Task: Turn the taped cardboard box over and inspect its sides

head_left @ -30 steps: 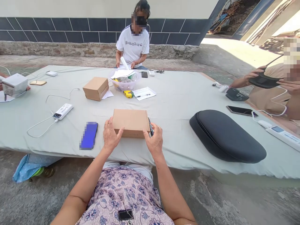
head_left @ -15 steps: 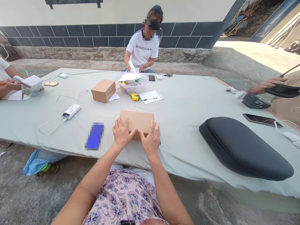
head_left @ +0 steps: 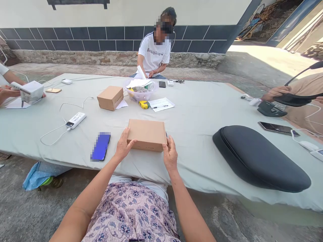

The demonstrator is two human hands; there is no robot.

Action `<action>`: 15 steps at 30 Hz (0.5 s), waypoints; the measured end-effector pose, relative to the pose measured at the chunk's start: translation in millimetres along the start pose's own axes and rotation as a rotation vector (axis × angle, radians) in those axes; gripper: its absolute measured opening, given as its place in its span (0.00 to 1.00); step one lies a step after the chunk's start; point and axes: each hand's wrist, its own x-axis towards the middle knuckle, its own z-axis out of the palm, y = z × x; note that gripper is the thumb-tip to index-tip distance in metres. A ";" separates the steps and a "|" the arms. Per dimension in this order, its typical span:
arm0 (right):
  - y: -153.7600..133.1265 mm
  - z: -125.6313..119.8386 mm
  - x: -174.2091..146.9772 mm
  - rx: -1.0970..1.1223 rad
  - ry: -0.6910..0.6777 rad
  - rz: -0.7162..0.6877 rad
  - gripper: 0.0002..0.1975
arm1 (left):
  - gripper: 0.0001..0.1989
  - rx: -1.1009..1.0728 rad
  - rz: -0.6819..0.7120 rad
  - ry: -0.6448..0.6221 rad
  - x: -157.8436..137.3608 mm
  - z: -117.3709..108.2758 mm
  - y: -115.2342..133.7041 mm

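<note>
A closed brown cardboard box [head_left: 146, 131] lies flat on the cloth-covered table [head_left: 194, 111] right in front of me. My left hand [head_left: 123, 145] grips its left end, the thumb along the front edge and the fingers at the side. At the right end, my right hand [head_left: 170, 153] holds the box with the thumb on the front corner and the fingers around the side. Something small and dark shows beside the right fingers; I cannot make out what it is. To the left of my left hand lies a phone [head_left: 101, 146] with a blurred blue screen.
A second cardboard box [head_left: 110, 97], a plastic basket [head_left: 140, 95], a yellow tape measure [head_left: 144, 105] and a written sheet [head_left: 162, 104] stand further back. A white power bank [head_left: 76, 120] is left, a black padded seat [head_left: 259, 158] right. Co-workers sit across and at both sides.
Both hands have moved apart, from the top and front of the box out to its two ends. The co-worker at the right has shifted a black strapped object leftward.
</note>
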 end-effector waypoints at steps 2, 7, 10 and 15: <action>9.5 1.5 -5.3 0.018 0.043 0.028 0.30 | 0.32 -0.098 -0.074 -0.007 -8.1 1.0 -12.2; 32.6 1.2 -16.9 -0.074 0.023 0.021 0.21 | 0.17 -0.053 -0.141 -0.045 -24.1 14.8 -30.9; 41.1 2.1 -20.8 -0.194 -0.020 -0.037 0.15 | 0.13 0.042 -0.144 -0.005 -29.1 22.0 -34.0; 45.4 5.6 -22.1 -0.415 -0.034 -0.116 0.11 | 0.17 0.212 -0.154 0.077 -35.6 27.0 -31.4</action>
